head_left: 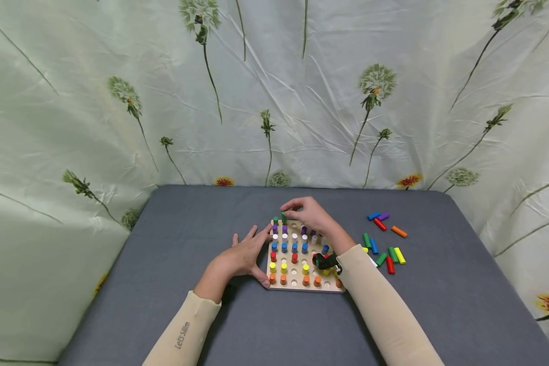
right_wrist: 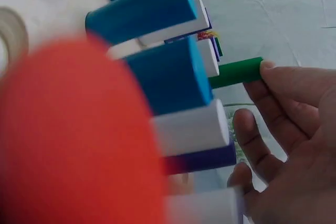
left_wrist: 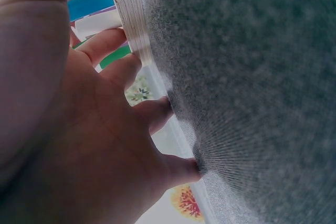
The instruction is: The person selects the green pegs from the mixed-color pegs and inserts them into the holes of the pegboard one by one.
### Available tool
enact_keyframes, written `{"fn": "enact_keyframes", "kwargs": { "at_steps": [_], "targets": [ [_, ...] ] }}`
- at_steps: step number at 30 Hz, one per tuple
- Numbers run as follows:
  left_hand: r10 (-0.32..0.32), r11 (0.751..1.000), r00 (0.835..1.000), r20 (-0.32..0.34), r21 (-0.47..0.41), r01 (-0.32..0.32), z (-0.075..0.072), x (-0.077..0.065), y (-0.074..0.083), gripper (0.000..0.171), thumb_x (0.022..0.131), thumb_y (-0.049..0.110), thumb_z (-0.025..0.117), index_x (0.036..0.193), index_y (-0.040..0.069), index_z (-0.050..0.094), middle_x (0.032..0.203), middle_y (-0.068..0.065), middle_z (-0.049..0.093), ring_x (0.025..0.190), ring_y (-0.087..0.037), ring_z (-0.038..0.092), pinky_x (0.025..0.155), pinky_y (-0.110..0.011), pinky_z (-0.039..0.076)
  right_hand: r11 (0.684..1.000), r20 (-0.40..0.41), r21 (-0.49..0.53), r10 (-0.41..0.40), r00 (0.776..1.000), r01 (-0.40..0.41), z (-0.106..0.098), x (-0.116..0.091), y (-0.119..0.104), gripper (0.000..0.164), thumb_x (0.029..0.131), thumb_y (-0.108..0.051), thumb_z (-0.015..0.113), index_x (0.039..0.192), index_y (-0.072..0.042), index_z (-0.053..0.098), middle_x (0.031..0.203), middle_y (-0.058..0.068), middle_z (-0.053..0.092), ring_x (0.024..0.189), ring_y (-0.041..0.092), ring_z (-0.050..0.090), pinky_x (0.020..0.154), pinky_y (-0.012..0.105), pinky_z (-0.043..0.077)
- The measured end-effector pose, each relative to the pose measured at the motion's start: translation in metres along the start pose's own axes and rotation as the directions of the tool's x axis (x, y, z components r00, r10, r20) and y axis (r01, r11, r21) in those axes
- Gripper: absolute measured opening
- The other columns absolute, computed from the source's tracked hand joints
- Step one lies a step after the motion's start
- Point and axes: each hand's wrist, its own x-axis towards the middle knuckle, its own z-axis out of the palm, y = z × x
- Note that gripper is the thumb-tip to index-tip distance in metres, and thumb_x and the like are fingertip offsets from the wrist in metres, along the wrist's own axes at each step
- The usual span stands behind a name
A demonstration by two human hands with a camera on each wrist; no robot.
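A wooden pegboard (head_left: 300, 288) stands on the grey table, with coloured pegs upright in rows by colour. My left hand (head_left: 241, 255) lies at its left side with fingers spread; the thumb touches the near left corner. In the left wrist view, fingertips touch the board's edge (left_wrist: 131, 11) and others press the cloth. At the far row, my right hand (head_left: 314, 217) pinches the top of a green peg (right_wrist: 237, 73) between thumb and finger. That peg stands upright beside another green peg (head_left: 276, 220). Its lower end is hidden behind white pegs in the right wrist view.
Loose pegs lie right of the board: a blue one (head_left: 373, 216), an orange one (head_left: 399, 232), a red one (head_left: 390, 265), a yellow one (head_left: 400, 255) and several more. The right forearm covers part of the board's right side. A flower-printed curtain (head_left: 320, 127) hangs behind the table.
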Motion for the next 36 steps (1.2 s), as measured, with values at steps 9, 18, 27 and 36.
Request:
{"fn": "enact_keyframes", "kwargs": {
  "at_steps": [9, 18, 27, 36],
  "targets": [
    [0.014, 1.0, 1.0, -0.001, -0.007, -0.014, 0.001, 0.002, 0.002, 0.15, 0.063, 0.055, 0.099, 0.173, 0.019, 0.003, 0.175, 0.0, 0.033, 0.168, -0.037, 0.0, 0.124, -0.081, 0.001, 0.998, 0.008, -0.054, 0.026, 1.0, -0.026, 0.005, 0.003, 0.012, 0.024, 0.108, -0.019, 0.063, 0.125, -0.011, 0.077, 0.127, 0.012, 0.073, 0.109, 0.026, 0.066, 0.092, 0.04, 0.054],
    [0.014, 1.0, 1.0, -0.005, -0.022, -0.014, 0.001, 0.002, 0.004, 0.15, 0.062, 0.052, 0.101, 0.173, 0.019, 0.004, 0.175, -0.001, 0.033, 0.169, -0.037, 0.001, 0.124, -0.082, 0.001, 0.996, 0.0, -0.026, 0.084, 0.996, -0.084, 0.005, -0.002, 0.008, 0.021, 0.107, -0.017, 0.064, 0.123, -0.011, 0.078, 0.123, 0.012, 0.073, 0.102, 0.024, 0.067, 0.089, 0.038, 0.054],
    [0.001, 1.0, 1.0, -0.001, -0.009, -0.001, 0.002, 0.003, 0.002, 0.147, 0.062, 0.054, 0.1, 0.172, 0.019, 0.01, 0.179, -0.001, 0.022, 0.168, -0.037, 0.001, 0.124, -0.081, 0.002, 0.992, 0.005, -0.079, 0.1, 0.995, -0.099, 0.005, -0.003, 0.002, 0.022, 0.106, -0.016, 0.067, 0.123, -0.009, 0.078, 0.123, 0.013, 0.075, 0.105, 0.025, 0.069, 0.096, 0.043, 0.056],
    [-0.01, 1.0, 1.0, 0.002, -0.009, 0.01, 0.001, 0.002, 0.0, 0.146, 0.063, 0.054, 0.1, 0.172, 0.019, 0.01, 0.181, -0.001, 0.016, 0.168, -0.037, 0.001, 0.124, -0.081, 0.001, 0.991, 0.05, -0.096, 0.094, 0.994, -0.089, -0.002, -0.004, -0.006, 0.031, 0.105, -0.015, 0.067, 0.135, -0.008, 0.073, 0.135, 0.014, 0.071, 0.116, 0.03, 0.069, 0.098, 0.045, 0.057]
  ]
}}
